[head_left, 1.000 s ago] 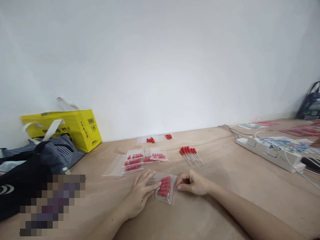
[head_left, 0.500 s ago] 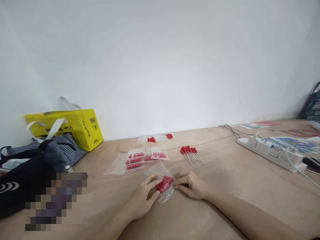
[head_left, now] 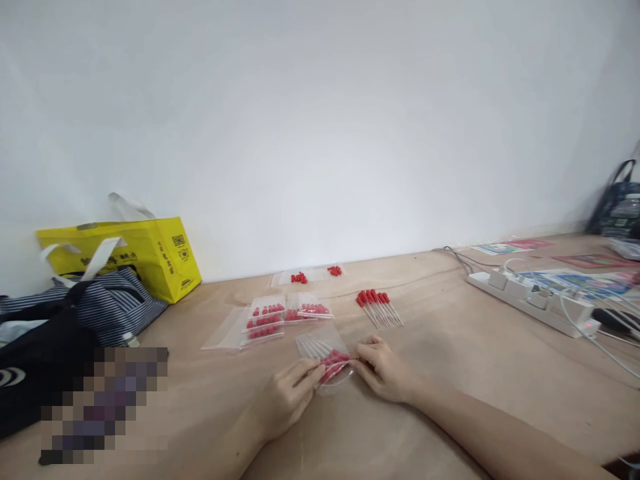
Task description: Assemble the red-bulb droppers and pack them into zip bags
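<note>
A clear zip bag (head_left: 334, 383) lies in front of me, with several red-bulbed droppers (head_left: 334, 360) inside, their thin clear stems pointing away to the upper left. Its near edge bows open in a curve. My left hand (head_left: 293, 395) pinches the bag's left side, fingers closed beside the red bulbs. On the opposite side, my right hand (head_left: 383, 369) grips the bag's right edge between thumb and fingers. Just beyond my right hand, a row of loose droppers (head_left: 379, 308) lies fanned on the table, red ends away from me.
Filled zip bags (head_left: 265, 323) overlap beyond my left hand, and more droppers in bags (head_left: 299, 278) lie near the wall. A yellow bag (head_left: 165, 257) and a striped bag (head_left: 133, 300) stand at left. At right are a power strip (head_left: 535, 303) with cables and printed sheets (head_left: 585, 283).
Both hands have closed onto the bag's sides. The bag has turned straighter toward me, and its near edge now bows open. The view has shifted slightly.
</note>
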Available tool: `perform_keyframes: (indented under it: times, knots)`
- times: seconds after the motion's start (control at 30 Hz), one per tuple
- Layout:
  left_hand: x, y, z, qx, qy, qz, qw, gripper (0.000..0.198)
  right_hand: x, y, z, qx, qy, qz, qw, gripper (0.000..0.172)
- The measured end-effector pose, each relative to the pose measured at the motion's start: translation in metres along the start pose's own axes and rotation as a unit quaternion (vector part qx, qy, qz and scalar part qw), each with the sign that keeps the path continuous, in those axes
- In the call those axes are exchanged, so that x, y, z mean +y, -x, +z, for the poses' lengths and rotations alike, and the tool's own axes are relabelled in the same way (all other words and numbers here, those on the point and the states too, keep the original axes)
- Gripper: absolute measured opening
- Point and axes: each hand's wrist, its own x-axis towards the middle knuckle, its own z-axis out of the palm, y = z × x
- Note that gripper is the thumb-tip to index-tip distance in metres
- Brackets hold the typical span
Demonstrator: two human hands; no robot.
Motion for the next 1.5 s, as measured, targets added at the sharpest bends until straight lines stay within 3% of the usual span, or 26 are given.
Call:
perform_keyframes:
  times: [0.17,0.3,0.4,0.57,0.83,1.1,1.37,1.5]
  knots:
    - [-0.005,0.002,0.004,0.023,-0.072,0.058,0.995,0.025,0.002,0.000,-0.002,0.011,-0.026,0.026,0.999,0.016]
    - [-0.004,0.006,0.007,0.009,-0.063,0.045,0.997,0.027,0.003,0.001,-0.005,-0.015,-0.042,0.002,0.999,0.006]
    - [-0.006,0.006,0.005,-0.013,-0.011,0.006,1.000,0.028,0.010,0.000,-0.006,-0.013,0.008,-0.037,0.999,0.003]
    - [-0.013,0.005,0.000,-0.048,0.041,-0.024,0.998,0.028,0.018,-0.004,-0.003,0.060,0.116,-0.167,0.977,0.017]
    - [-0.017,0.008,0.002,0.013,-0.044,-0.011,0.999,0.025,0.013,-0.008,-0.001,0.098,0.180,-0.238,0.949,0.017]
    - [-0.023,0.007,0.000,0.033,-0.112,0.085,0.990,0.032,0.011,-0.010,0.000,0.073,0.168,-0.245,0.952,0.025]
    - [-0.024,0.006,-0.001,0.045,-0.091,0.058,0.993,0.029,0.007,-0.014,0.002,0.097,0.187,-0.235,0.949,0.018]
    - [-0.022,0.004,0.001,0.052,-0.067,0.027,0.996,0.022,0.007,-0.018,0.007,0.101,0.182,-0.251,0.945,0.023]
